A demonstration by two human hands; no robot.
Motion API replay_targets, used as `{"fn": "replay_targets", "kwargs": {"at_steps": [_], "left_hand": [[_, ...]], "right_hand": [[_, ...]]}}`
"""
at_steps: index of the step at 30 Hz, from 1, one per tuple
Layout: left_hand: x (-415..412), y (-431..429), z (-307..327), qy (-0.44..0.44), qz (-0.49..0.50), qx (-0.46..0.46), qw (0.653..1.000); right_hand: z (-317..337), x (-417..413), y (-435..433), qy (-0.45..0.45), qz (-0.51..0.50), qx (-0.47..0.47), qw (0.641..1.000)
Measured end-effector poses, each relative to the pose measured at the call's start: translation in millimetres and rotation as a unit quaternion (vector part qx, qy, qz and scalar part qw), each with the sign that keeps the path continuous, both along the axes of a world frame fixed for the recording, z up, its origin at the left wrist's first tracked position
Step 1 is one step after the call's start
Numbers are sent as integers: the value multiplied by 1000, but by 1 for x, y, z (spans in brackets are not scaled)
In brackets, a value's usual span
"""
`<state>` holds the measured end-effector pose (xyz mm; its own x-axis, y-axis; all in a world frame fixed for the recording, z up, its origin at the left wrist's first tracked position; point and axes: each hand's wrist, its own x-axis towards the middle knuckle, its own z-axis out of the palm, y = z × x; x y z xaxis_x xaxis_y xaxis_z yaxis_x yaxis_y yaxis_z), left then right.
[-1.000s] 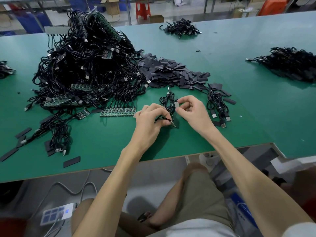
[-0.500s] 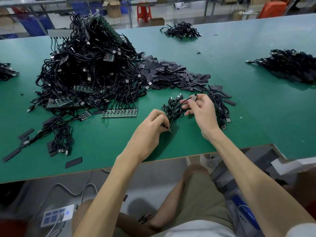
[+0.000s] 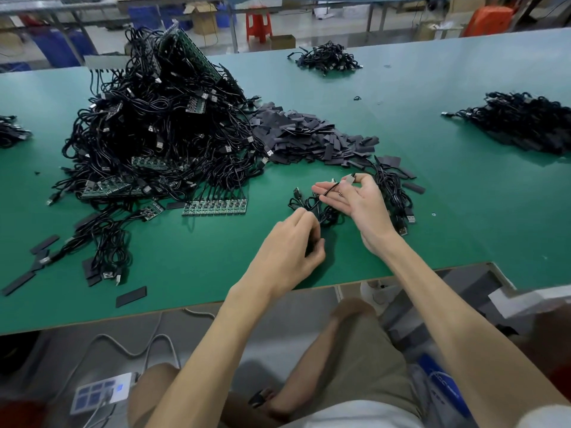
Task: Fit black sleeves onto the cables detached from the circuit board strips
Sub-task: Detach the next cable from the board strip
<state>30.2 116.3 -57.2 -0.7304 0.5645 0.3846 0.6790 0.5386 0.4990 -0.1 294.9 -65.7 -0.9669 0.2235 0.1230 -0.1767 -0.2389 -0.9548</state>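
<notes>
Pretty bright, even light, coming from overhead and a bit from the far side, going by the shadows. The green tabletop (image 3: 463,211) had only a soft sheen. Soft shadow sat under the left hand (image 3: 287,251) and along the near side of the cable pile (image 3: 160,134). Wide lens bowed the tabletop edge and stretched the forearms (image 3: 463,350) at the bottom, which looked smeary. Background floor (image 3: 324,23) was soft too.
</notes>
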Motion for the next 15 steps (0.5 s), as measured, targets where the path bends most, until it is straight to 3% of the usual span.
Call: {"fn": "replay_targets", "kwargs": {"at_steps": [5, 15], "left_hand": [[3, 2, -1, 106, 22, -81, 991], [5, -3, -3, 97, 39, -78, 992]], "right_hand": [[3, 1, -4, 3, 30, 35, 999], [1, 0, -6, 70, -57, 75, 993]]}}
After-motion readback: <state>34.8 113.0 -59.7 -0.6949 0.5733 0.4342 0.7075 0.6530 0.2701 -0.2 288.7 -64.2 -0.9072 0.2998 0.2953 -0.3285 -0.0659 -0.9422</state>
